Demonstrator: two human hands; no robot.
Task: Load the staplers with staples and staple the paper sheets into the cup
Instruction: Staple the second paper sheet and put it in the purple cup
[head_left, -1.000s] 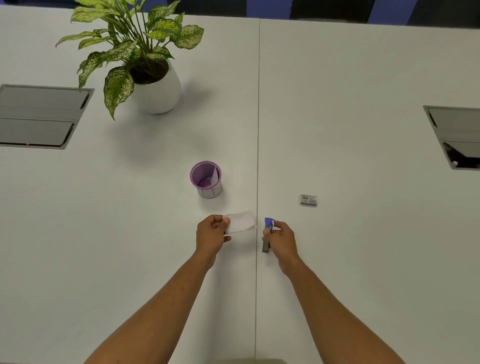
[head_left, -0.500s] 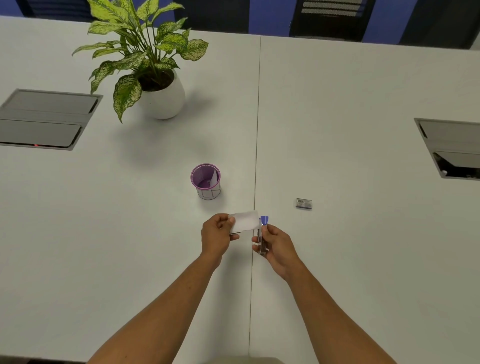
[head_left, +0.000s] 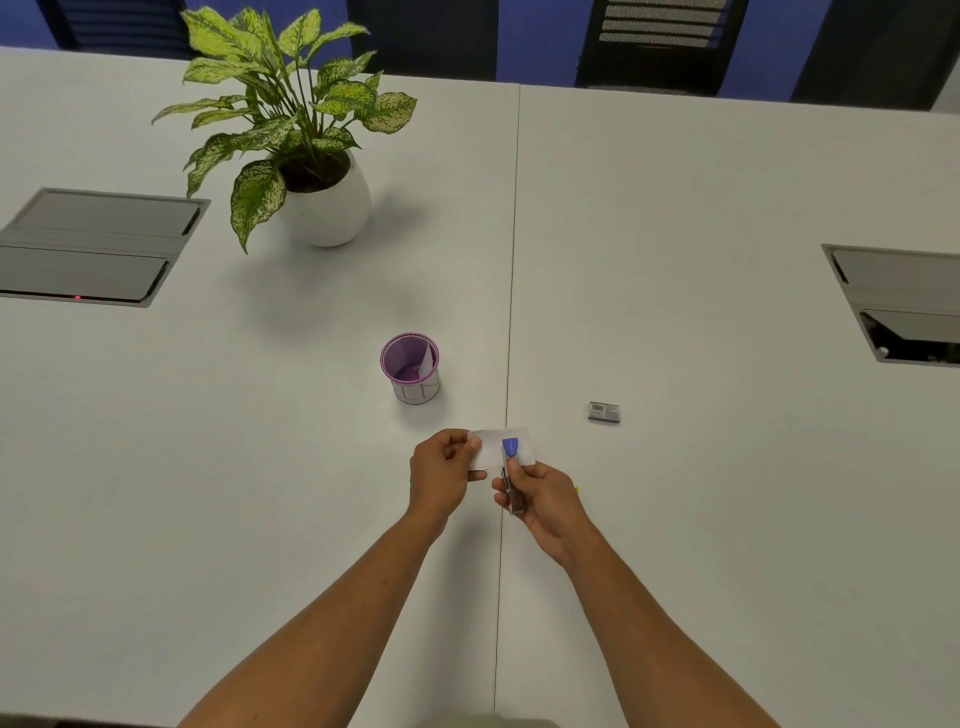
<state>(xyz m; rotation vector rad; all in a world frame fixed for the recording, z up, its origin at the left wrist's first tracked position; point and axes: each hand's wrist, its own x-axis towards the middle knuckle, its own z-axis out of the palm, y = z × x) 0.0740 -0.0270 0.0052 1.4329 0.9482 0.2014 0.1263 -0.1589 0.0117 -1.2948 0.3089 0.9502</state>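
Note:
My left hand (head_left: 441, 475) pinches the left end of a small white paper sheet (head_left: 491, 447), held just above the table. My right hand (head_left: 545, 496) grips a small stapler (head_left: 510, 470) with a blue tip, and that tip overlaps the middle of the sheet. Whether the stapler's jaws are around the paper's edge is unclear. A purple cup (head_left: 410, 366) stands upright a short way beyond my left hand, with a white paper piece leaning inside it. A small staple box (head_left: 604, 412) lies to the right of my hands.
A potted plant (head_left: 322, 208) in a white pot stands at the back left. Grey cable hatches are set into the white table at the left (head_left: 88, 249) and right (head_left: 898, 301). A seam (head_left: 511, 291) runs down the table's middle. Dark chairs line the far edge.
My right hand has brought the stapler leftward from beside the sheet until its blue tip overlaps the paper. My head has tilted up slightly, showing more of the far edge.

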